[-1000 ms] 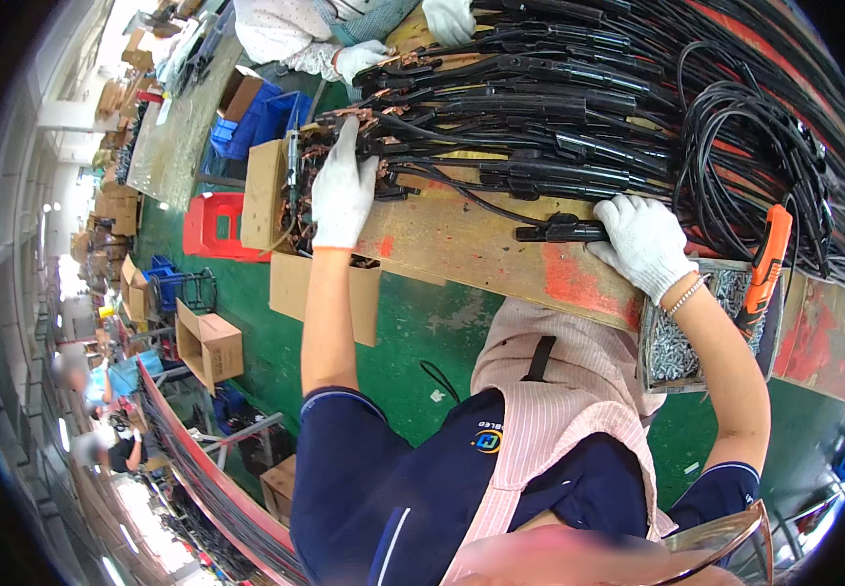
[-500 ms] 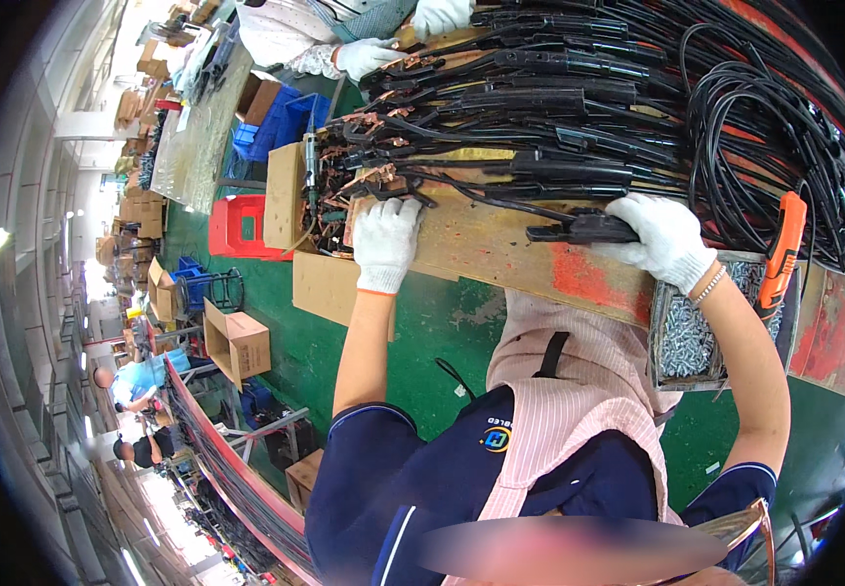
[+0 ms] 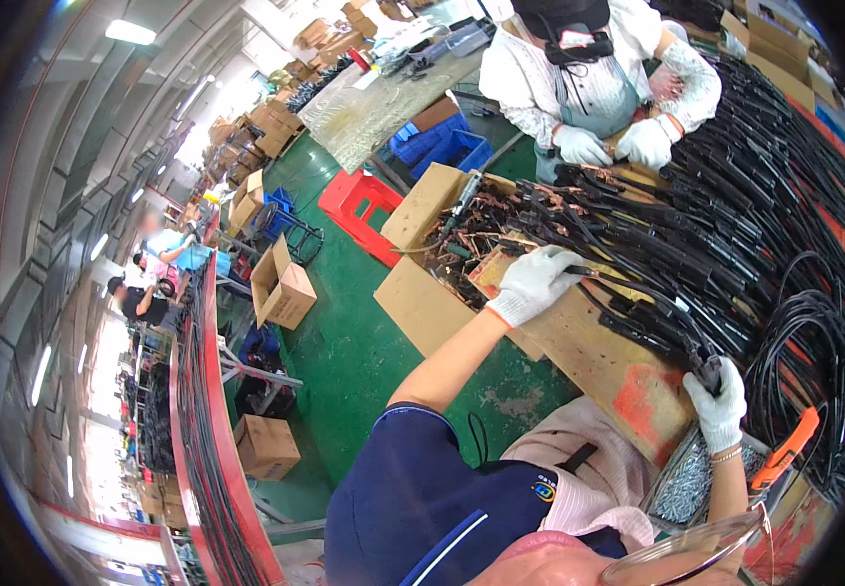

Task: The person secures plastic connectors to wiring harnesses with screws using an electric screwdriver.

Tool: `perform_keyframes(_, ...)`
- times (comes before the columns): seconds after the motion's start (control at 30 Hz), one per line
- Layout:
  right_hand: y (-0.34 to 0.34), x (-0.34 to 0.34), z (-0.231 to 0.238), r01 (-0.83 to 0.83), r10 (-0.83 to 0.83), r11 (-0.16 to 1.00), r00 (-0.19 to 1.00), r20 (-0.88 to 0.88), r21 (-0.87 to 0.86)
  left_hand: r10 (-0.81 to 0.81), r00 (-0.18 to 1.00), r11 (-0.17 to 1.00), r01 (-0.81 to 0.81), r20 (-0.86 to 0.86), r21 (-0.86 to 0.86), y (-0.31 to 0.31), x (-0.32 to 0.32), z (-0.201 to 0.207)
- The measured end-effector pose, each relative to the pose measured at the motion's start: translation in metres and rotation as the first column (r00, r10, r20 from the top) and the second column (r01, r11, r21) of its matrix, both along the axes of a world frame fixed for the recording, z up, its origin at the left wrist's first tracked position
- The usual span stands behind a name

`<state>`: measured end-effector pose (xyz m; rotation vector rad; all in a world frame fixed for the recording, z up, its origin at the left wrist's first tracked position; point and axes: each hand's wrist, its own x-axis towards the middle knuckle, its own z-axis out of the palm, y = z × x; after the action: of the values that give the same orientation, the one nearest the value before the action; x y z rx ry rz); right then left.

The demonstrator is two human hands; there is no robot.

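Observation:
Both my hands wear white knit gloves. My left hand (image 3: 536, 284) is at the near edge of the worn wooden board (image 3: 603, 356), its fingers closed round the end of a black cable (image 3: 627, 286). Farther right, my right hand (image 3: 718, 403) grips a dark plastic piece (image 3: 705, 369); its exact kind is partly hidden by the fingers. Beside both hands lies a dense row of black cables with black plastic sleeves (image 3: 696, 220), some with bare copper ends. An open cardboard box (image 3: 422, 210) of copper-coloured scraps and a driver-like tool (image 3: 465, 195) stands left of my left hand.
Across the table a co-worker's gloved hands (image 3: 649, 142) are at the cables. A box of screws (image 3: 681, 483) and an orange-handled cutter (image 3: 783, 449) lie near my right forearm, beside coiled black cable (image 3: 813, 342). A red stool (image 3: 356, 210) stands on the green floor.
The view has swung toward the left and tilted. My left fingers have closed on a cable end; my right hand still holds a black piece, now beside the cable coil.

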<state>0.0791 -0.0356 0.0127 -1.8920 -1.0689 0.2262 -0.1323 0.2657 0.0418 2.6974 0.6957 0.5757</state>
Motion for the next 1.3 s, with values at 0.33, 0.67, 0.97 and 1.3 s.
perform_keyframes(0.33, 0.022, -0.001, 0.016, -0.106, 0.282, 0.931, 0.816, 0.505, -0.349, 0.018, 0.987, 0.873, 0.061, -0.157, 0.483, 0.000, -0.085, 0.083)
perform_keyframes(0.67, 0.146, -0.067, 0.082, -0.312, 0.229, 0.945, 0.431, 0.873, -0.095, -0.015, 0.987, 0.963, 0.058, -0.163, 0.263, -0.041, -0.096, 0.105)
perform_keyframes(0.97, 0.127, -0.087, 0.103, -0.321, 0.293, 0.942, 0.650, 0.701, -0.097, -0.091, 0.994, 0.996, 0.090, 0.067, 0.014, -0.077, -0.059, 0.088)
perform_keyframes(1.3, 0.058, -0.046, 0.128, -0.309, 0.129, 0.940, 0.719, 0.683, 0.147, -0.085, 0.982, 0.391, 0.186, 0.166, -0.901, -0.102, -0.005, 0.058)
